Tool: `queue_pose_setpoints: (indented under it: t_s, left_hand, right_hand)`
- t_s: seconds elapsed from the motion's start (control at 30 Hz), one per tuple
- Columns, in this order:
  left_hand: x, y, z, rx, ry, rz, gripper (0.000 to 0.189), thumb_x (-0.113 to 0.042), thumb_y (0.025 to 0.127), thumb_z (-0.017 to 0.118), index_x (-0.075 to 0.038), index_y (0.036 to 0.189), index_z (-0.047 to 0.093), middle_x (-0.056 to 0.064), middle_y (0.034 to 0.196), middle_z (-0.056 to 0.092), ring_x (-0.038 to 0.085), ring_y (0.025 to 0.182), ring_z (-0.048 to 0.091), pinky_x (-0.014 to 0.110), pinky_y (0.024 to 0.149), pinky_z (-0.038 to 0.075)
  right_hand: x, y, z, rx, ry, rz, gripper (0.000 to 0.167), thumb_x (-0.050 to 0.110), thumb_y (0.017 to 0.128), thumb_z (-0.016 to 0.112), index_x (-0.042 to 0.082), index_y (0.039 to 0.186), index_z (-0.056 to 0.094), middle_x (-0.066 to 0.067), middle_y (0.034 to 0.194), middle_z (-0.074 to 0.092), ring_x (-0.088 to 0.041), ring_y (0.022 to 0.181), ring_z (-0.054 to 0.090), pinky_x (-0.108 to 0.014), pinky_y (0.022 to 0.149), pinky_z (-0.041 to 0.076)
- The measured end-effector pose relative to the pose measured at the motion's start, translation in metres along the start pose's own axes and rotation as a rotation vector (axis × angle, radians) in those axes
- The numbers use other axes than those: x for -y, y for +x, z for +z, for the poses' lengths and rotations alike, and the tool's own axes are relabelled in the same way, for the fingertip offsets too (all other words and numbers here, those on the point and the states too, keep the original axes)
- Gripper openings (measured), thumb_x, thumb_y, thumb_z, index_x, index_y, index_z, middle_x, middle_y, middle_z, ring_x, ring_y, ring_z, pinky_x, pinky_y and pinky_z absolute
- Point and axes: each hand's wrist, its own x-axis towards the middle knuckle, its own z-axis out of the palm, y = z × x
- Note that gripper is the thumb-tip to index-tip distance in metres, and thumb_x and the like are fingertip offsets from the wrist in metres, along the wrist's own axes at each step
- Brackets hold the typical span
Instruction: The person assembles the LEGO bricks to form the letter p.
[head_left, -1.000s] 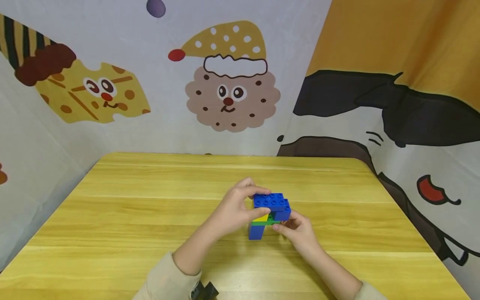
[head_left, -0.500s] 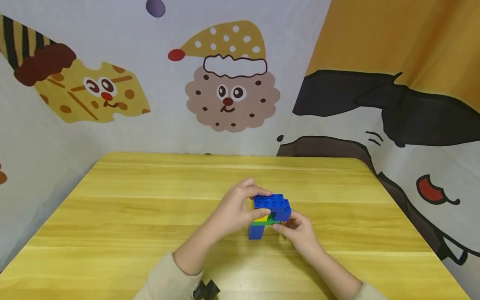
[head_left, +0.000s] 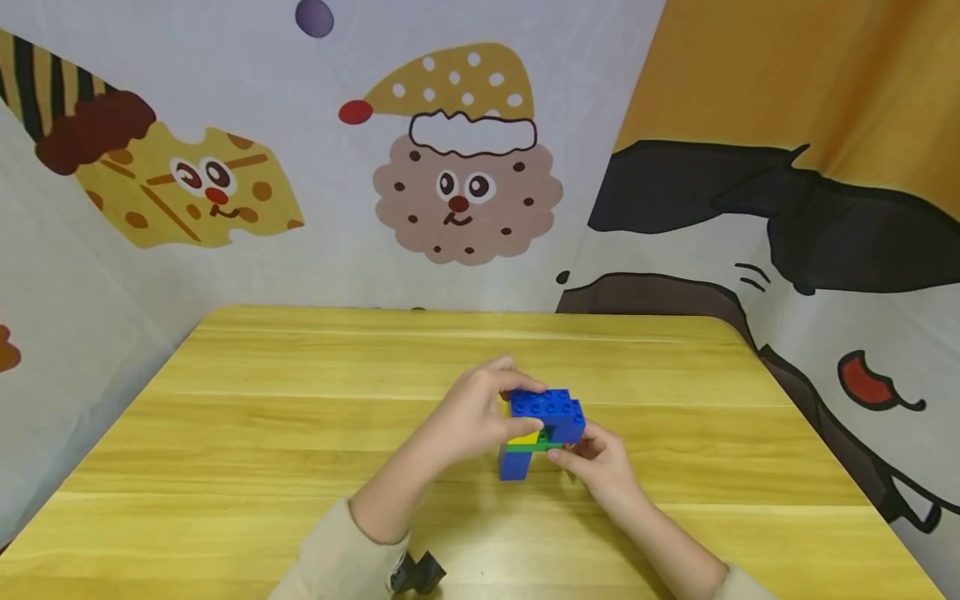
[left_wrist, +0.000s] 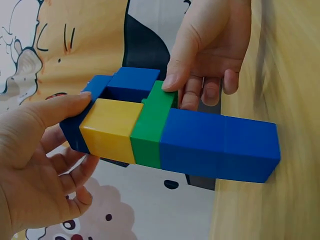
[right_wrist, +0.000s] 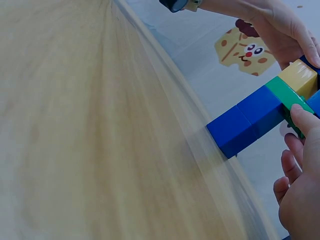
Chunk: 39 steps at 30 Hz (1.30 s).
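Both hands hold one small structure of toy building bricks above the wooden table. On top is a studded blue brick, which my left hand pinches between thumb and fingers. Beneath it sit a yellow brick and another blue brick, with a gap between them. Both rest on a green brick. My right hand grips the free end of the green brick, thumb on its near side. A column of two blue bricks reaches down from the green brick to the tabletop.
The wooden table stretches out on all sides of the bricks. Behind it hangs a cloth printed with cartoon figures. A black device shows at the left cuff.
The bricks and both grips look the same. My left cuff and the black device have shifted slightly to the right, along with a tiny shift of the whole view.
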Motion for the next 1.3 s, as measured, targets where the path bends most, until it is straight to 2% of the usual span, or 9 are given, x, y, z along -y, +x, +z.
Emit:
queue_pose_setpoints:
  t_s: [0.17, 0.4, 0.53, 0.73, 0.93, 1.17, 1.3]
  left_hand:
    - [0.007, -0.003, 0.004, -0.024, -0.035, 0.025, 0.037, -0.021, 0.082, 0.078, -0.01, 0.116, 0.069, -0.008, 0.089, 0.052, 0.014, 0.084, 0.05, 0.029, 0.069, 0.046]
    - [0.017, -0.008, 0.01, -0.057, -0.095, 0.053, 0.04, -0.024, 0.084, 0.074, -0.012, 0.121, 0.067, -0.007, 0.089, 0.049, 0.012, 0.079, 0.047, 0.026, 0.065, 0.044]
    - [0.021, -0.01, 0.012, -0.079, -0.136, 0.075, 0.04, -0.022, 0.085, 0.074, -0.011, 0.123, 0.066, -0.008, 0.093, 0.052, 0.011, 0.084, 0.049, 0.028, 0.072, 0.046]
    - [0.031, -0.016, 0.014, -0.082, -0.201, 0.095, 0.043, -0.014, 0.085, 0.074, -0.013, 0.126, 0.063, -0.012, 0.111, 0.057, 0.01, 0.096, 0.053, 0.035, 0.085, 0.047]
    - [0.039, -0.023, 0.015, -0.093, -0.184, 0.13, 0.049, -0.018, 0.087, 0.072, -0.017, 0.134, 0.057, -0.009, 0.113, 0.059, 0.019, 0.097, 0.054, 0.037, 0.076, 0.045]
    - [0.051, -0.029, 0.02, -0.099, -0.176, 0.148, 0.058, -0.017, 0.087, 0.072, -0.017, 0.14, 0.049, -0.008, 0.108, 0.059, 0.022, 0.096, 0.056, 0.037, 0.074, 0.047]
    - [0.054, -0.03, 0.021, -0.103, -0.181, 0.149, 0.061, -0.015, 0.087, 0.072, -0.018, 0.142, 0.047, -0.008, 0.104, 0.059, 0.021, 0.098, 0.056, 0.038, 0.076, 0.047]
  right_hand:
    - [-0.001, 0.0, 0.0, 0.005, 0.007, -0.001, 0.033, -0.001, 0.085, 0.069, -0.009, 0.115, 0.06, -0.003, 0.101, 0.068, -0.014, 0.081, 0.059, -0.028, 0.069, 0.052]
    - [-0.003, 0.0, 0.0, 0.004, 0.003, -0.002, 0.033, -0.003, 0.084, 0.069, -0.009, 0.115, 0.061, -0.003, 0.1, 0.068, -0.013, 0.08, 0.058, -0.027, 0.068, 0.051]
    - [-0.002, 0.0, 0.0, 0.002, -0.014, -0.013, 0.031, -0.003, 0.083, 0.07, -0.008, 0.113, 0.062, -0.002, 0.096, 0.068, -0.012, 0.074, 0.055, -0.025, 0.062, 0.049]
    - [0.0, -0.001, 0.0, -0.007, -0.026, 0.004, 0.03, -0.001, 0.083, 0.071, -0.005, 0.111, 0.064, -0.001, 0.089, 0.066, -0.011, 0.067, 0.052, -0.024, 0.057, 0.046]
    - [0.0, -0.002, 0.0, -0.024, -0.03, 0.035, 0.031, 0.003, 0.083, 0.073, -0.006, 0.111, 0.064, -0.005, 0.082, 0.063, -0.011, 0.065, 0.05, -0.024, 0.056, 0.045]
    - [0.001, -0.002, 0.002, -0.037, -0.055, 0.043, 0.03, 0.003, 0.082, 0.073, -0.004, 0.111, 0.065, -0.005, 0.088, 0.066, -0.014, 0.071, 0.052, -0.025, 0.059, 0.047]
    - [0.001, -0.001, 0.002, -0.043, -0.052, 0.035, 0.027, 0.001, 0.083, 0.072, -0.003, 0.109, 0.066, -0.005, 0.086, 0.065, -0.015, 0.071, 0.052, -0.025, 0.059, 0.047]
